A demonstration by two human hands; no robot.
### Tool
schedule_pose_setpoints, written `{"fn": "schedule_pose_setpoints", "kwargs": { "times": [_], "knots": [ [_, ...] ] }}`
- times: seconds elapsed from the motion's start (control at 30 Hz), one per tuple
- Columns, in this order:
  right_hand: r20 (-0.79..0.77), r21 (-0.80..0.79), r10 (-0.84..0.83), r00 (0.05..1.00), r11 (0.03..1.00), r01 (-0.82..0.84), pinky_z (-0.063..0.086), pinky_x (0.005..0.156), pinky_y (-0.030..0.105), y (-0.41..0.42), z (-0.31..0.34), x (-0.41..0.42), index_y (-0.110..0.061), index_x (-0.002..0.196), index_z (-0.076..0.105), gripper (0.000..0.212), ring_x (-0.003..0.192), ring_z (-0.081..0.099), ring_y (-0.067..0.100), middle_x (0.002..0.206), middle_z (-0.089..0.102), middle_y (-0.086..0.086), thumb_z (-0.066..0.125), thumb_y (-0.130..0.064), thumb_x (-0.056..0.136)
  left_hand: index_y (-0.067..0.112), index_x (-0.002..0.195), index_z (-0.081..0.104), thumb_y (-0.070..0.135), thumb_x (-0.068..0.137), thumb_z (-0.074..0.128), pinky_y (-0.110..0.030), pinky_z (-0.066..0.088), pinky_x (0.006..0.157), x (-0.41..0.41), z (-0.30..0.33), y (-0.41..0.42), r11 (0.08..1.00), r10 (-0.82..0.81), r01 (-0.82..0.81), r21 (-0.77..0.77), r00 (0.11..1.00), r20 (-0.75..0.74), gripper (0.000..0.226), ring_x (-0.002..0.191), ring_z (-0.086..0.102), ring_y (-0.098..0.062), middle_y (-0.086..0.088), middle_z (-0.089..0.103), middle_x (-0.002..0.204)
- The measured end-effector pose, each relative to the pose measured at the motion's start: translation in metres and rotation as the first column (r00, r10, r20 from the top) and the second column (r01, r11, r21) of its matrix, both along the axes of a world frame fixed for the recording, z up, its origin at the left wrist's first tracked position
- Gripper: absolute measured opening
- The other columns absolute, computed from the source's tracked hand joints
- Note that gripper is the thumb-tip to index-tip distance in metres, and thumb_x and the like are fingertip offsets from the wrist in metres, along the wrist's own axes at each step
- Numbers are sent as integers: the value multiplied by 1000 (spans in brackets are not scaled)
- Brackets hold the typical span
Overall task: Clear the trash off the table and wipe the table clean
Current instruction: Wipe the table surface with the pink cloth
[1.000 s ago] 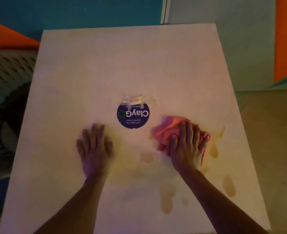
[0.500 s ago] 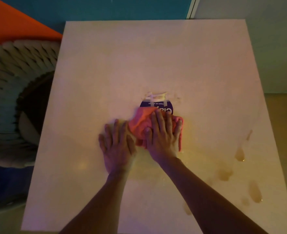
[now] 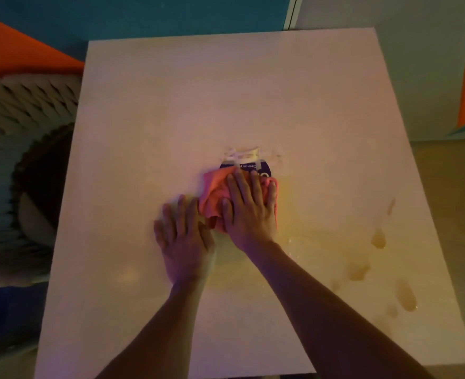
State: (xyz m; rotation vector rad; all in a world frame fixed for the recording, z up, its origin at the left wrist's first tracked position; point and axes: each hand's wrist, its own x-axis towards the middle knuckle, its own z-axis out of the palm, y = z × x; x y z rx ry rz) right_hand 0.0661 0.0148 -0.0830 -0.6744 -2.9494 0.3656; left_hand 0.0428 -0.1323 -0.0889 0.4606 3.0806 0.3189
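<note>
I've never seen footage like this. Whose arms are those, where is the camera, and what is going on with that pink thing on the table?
No machine here: the arms belong to a person wearing a camera on their head, so you look down as they do. The right hand presses a pink cloth flat on the pale table, partly covering a round purple sticker taped down at its far edge. The left hand lies flat on the table beside the cloth, holding nothing. To the right, yellowish spill puddles are not yet wiped.
</note>
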Motion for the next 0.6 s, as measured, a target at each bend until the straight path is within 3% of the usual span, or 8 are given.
{"fn": "schedule_pose_setpoints", "kwargs": {
  "times": [0.13,0.6],
  "knots": [
    [-29,-26,-27,999,999,26,15,119,58,-12,1,40,-22,148,46,52,148,28,30,157,39,0,39,-44,102,27,148,43,32,88,46,-56,21,117,-3,-1,-3,1000,-15,15,8,1000,-8,59,148,27,-34,1,35,159],
    [77,29,-185,980,983,183,15,120,58,20,0,217,-22,153,35,58,151,20,29,161,30,1,38,-47,101,21,148,42,38,98,35,-55,17,118,6,2,-7,998,-46,45,54,999,10,53,148,25,-32,1,34,159]
  ]
}}
